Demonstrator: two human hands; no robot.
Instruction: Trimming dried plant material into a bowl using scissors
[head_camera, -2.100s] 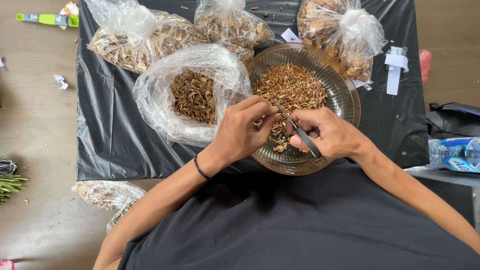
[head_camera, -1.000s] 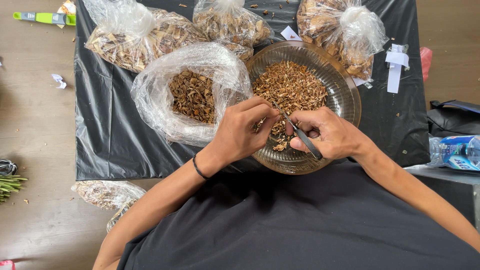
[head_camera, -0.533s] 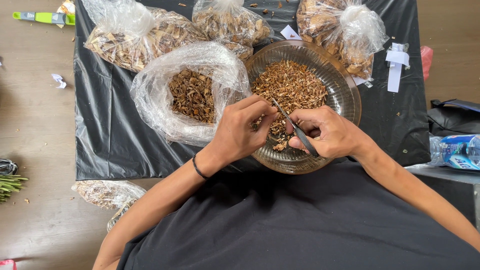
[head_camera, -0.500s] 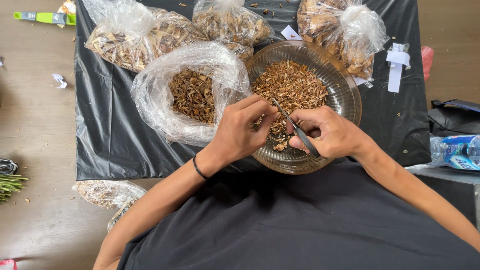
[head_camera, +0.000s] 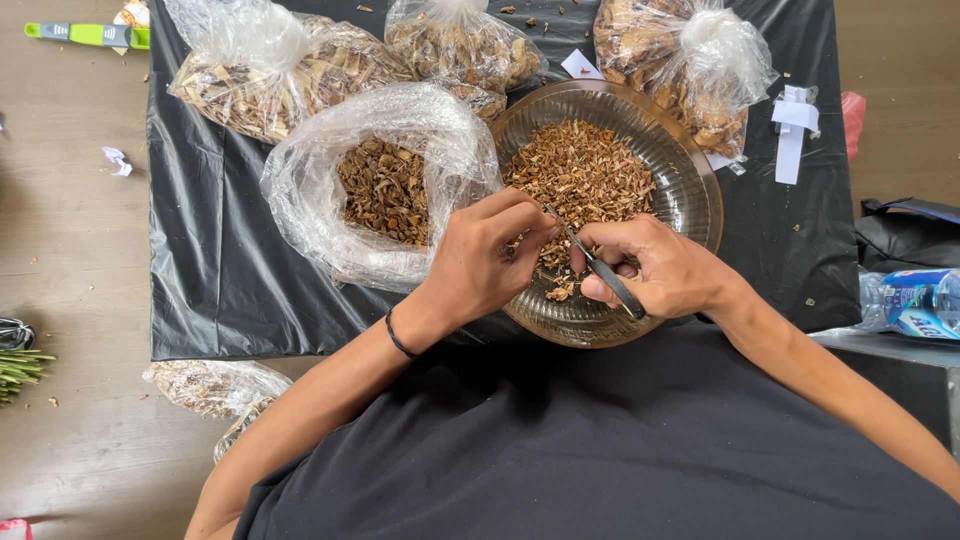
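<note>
On the black plastic sheet (head_camera: 210, 280) covering the surface, the open clear plastic bag of dark brown dried pieces (head_camera: 385, 185) sits just left of my left hand (head_camera: 490, 255), whose grip is pinched together on a small dried piece I can barely make out. To its right, my right hand (head_camera: 660, 270) is clamped on slim black-handled scissors (head_camera: 598, 265), blades pointing toward my left fingertips. Both hands hover over the near rim of the round clear glass bowl (head_camera: 690, 190) of light brown chopped bits.

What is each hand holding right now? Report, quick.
Left hand: fingers pinched on a small dried piece, hard to make out, over the glass bowl.
Right hand: closed around scissors.
</note>
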